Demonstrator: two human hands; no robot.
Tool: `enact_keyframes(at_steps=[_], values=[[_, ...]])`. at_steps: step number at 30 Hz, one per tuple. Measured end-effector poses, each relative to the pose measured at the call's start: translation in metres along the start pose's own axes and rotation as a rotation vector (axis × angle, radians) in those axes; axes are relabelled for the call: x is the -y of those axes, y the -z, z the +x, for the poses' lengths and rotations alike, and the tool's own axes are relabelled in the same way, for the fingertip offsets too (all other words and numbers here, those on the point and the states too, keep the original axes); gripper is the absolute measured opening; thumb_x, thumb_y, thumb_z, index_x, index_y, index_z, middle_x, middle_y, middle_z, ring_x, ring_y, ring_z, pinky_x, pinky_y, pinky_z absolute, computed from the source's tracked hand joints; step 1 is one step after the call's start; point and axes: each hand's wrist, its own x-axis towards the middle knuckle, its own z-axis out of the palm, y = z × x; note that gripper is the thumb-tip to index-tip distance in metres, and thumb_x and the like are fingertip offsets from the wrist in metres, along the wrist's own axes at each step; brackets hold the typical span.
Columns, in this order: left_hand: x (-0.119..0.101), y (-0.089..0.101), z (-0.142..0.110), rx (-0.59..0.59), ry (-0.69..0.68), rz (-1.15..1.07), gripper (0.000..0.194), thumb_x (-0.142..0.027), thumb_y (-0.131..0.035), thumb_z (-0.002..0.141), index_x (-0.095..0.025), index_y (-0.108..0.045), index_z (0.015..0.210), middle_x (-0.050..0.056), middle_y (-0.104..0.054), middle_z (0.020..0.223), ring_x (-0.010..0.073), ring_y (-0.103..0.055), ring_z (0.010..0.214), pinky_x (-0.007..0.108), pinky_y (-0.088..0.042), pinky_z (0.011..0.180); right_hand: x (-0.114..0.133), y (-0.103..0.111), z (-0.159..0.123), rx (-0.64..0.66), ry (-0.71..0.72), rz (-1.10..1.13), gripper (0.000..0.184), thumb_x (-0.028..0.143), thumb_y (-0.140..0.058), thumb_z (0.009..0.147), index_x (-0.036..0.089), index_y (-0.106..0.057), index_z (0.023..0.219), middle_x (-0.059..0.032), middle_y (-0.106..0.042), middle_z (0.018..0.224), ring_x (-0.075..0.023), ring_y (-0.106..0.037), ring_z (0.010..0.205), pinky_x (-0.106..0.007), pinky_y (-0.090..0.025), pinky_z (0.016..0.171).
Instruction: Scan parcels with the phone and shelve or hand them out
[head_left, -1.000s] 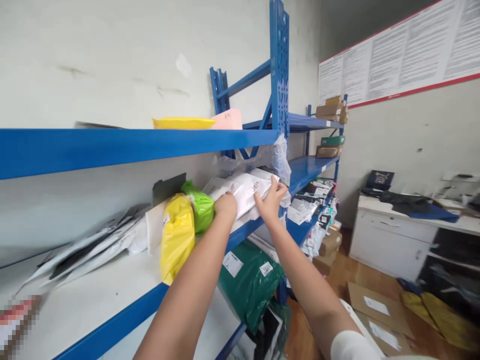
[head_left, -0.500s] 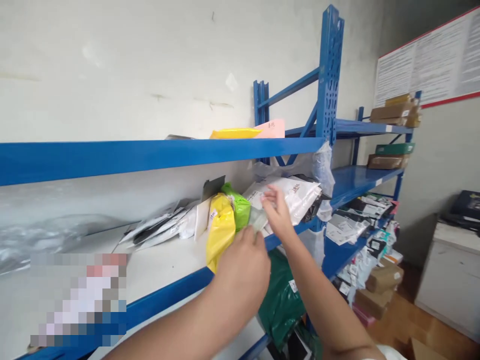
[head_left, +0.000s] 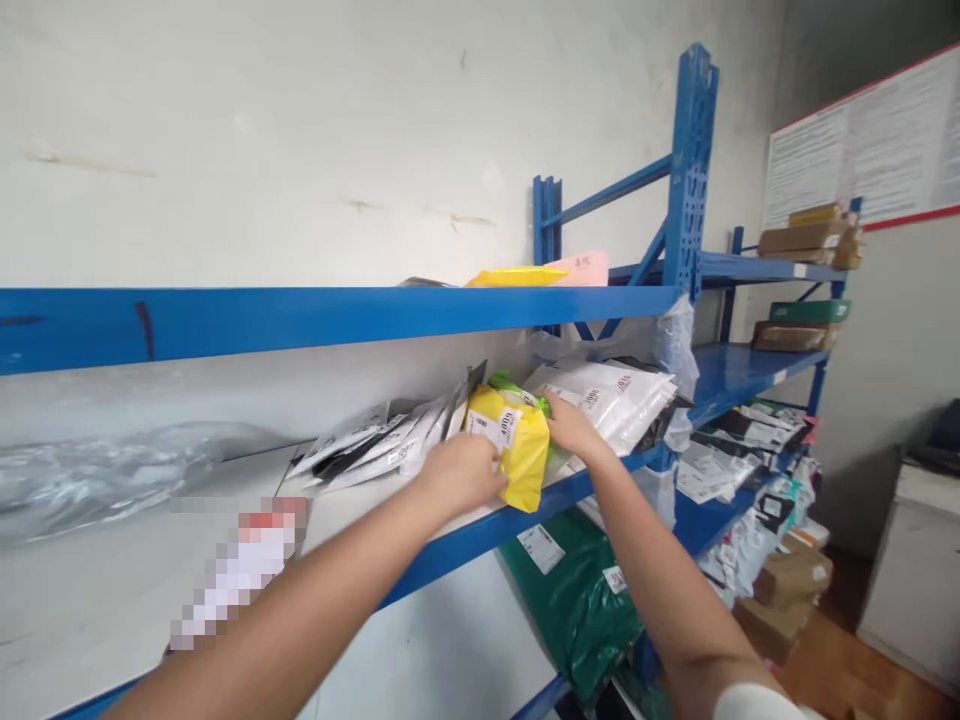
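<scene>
A yellow mailing bag with a printed label stands on the middle shelf, its face turned toward me. My left hand is closed at its lower left side, fingers curled on the plastic. Behind the yellow bag, a bright green mailing bag shows only in part. My right hand is at the right edge of these two bags, its fingers closed by the green plastic and partly hidden. White mailing bags lie just right of it. Left of the yellow bag, several flat white and black mailers lean in a row.
A blue beam runs above my hands, and another edges the shelf below. A large dark green bag is on the level beneath. Clear plastic wrap lies at the left. More racks with parcels stand at the right.
My left hand has moved left onto the yellow bag, which now stands more upright with its label facing me. The right hand has come from the white bags to the green one. The view has shifted left.
</scene>
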Motion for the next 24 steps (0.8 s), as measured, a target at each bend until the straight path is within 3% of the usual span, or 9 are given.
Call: enact_keyframes(at_steps=[1, 3, 5, 7, 10, 12, 16, 19, 24], values=[[0.013, 0.016, 0.001, -0.036, -0.02, 0.038, 0.05, -0.044, -0.055, 0.077, -0.023, -0.059, 0.122, 0.013, -0.066, 0.117, 0.0304, -0.061, 0.108, 0.037, -0.049, 0.086, -0.003, 0.007, -0.005, 0.009, 0.018, -0.007, 0.039, 0.043, -0.051, 0.089, 0.018, -0.057, 0.117, -0.0138, -0.065, 0.107, -0.0283, -0.06, 0.103, -0.037, -0.045, 0.09], [0.05, 0.04, 0.006, -0.06, 0.022, 0.115, 0.09, -0.045, -0.069, 0.064, -0.028, -0.035, 0.146, 0.015, -0.049, 0.141, 0.0365, -0.05, 0.124, 0.043, -0.046, 0.094, -0.002, 0.018, -0.021, -0.079, 0.056, -0.003, 0.047, 0.049, -0.047, 0.091, 0.015, -0.055, 0.122, -0.0168, -0.061, 0.113, -0.0291, -0.056, 0.11, -0.042, -0.042, 0.097], [0.094, 0.046, 0.012, 0.152, 0.168, 0.199, 0.134, -0.041, -0.083, 0.042, -0.032, -0.009, 0.153, 0.017, -0.022, 0.157, 0.0483, -0.031, 0.136, 0.056, -0.041, 0.099, 0.01, 0.023, -0.041, -0.29, 0.143, 0.028, 0.054, 0.053, -0.045, 0.091, 0.014, -0.051, 0.128, -0.0186, -0.053, 0.124, -0.0297, -0.049, 0.12, -0.045, -0.038, 0.104], [0.135, 0.037, 0.017, 0.329, 0.28, 0.261, 0.15, -0.038, -0.087, 0.031, -0.034, -0.001, 0.153, 0.018, -0.007, 0.16, 0.0545, -0.018, 0.138, 0.065, -0.033, 0.102, 0.035, 0.021, -0.061, -0.448, 0.287, 0.062, 0.049, 0.049, -0.049, 0.09, 0.018, -0.049, 0.129, -0.0167, -0.05, 0.129, -0.0291, -0.045, 0.125, -0.047, -0.036, 0.106], [0.172, 0.013, 0.017, 0.302, 0.161, 0.203, 0.13, -0.046, -0.078, 0.05, -0.034, 0.0, 0.153, 0.019, -0.019, 0.158, 0.0464, -0.041, 0.13, 0.055, -0.041, 0.098, 0.087, 0.001, -0.079, -0.357, 0.462, 0.124, 0.046, 0.039, -0.056, 0.086, 0.019, -0.048, 0.127, -0.0147, -0.054, 0.126, -0.0286, -0.049, 0.121, -0.046, -0.042, 0.104], [0.182, 0.003, 0.013, 0.215, 0.038, 0.163, 0.105, -0.051, -0.063, 0.069, -0.034, -0.003, 0.153, 0.017, -0.038, 0.149, 0.0375, -0.056, 0.116, 0.045, -0.046, 0.092, 0.124, -0.019, -0.08, -0.28, 0.405, 0.088, 0.06, 0.034, -0.057, 0.083, 0.013, -0.038, 0.136, -0.0186, -0.054, 0.126, -0.0319, -0.051, 0.119, -0.049, -0.044, 0.101], [0.182, -0.001, 0.008, 0.06, -0.011, 0.186, 0.077, -0.051, -0.041, 0.084, -0.031, -0.015, 0.153, 0.014, -0.056, 0.134, 0.0324, -0.061, 0.108, 0.038, -0.046, 0.087, 0.176, -0.056, -0.071, -0.265, 0.272, -0.055, 0.076, 0.024, -0.057, 0.078, 0.008, -0.025, 0.145, -0.0239, -0.051, 0.131, -0.0388, -0.049, 0.119, -0.055, -0.042, 0.099], [0.176, -0.002, 0.01, -0.014, -0.046, 0.187, 0.068, -0.049, -0.035, 0.088, -0.027, -0.022, 0.151, 0.014, -0.063, 0.123, 0.0314, -0.063, 0.104, 0.037, -0.047, 0.085, 0.189, -0.081, -0.066, -0.231, 0.309, -0.011, 0.08, 0.018, -0.054, 0.077, 0.013, -0.018, 0.148, -0.0241, -0.044, 0.138, -0.0392, -0.046, 0.123, -0.056, -0.042, 0.098], [0.163, -0.011, 0.015, -0.076, -0.013, 0.241, 0.072, -0.05, -0.045, 0.084, -0.028, -0.024, 0.149, 0.016, -0.065, 0.118, 0.0344, -0.065, 0.1, 0.041, -0.048, 0.08, 0.18, -0.114, -0.036, -0.227, 0.075, -0.085, 0.083, 0.012, -0.068, 0.067, 0.008, -0.03, 0.14, -0.0332, -0.027, 0.145, -0.0467, -0.037, 0.128, -0.059, -0.04, 0.095]])
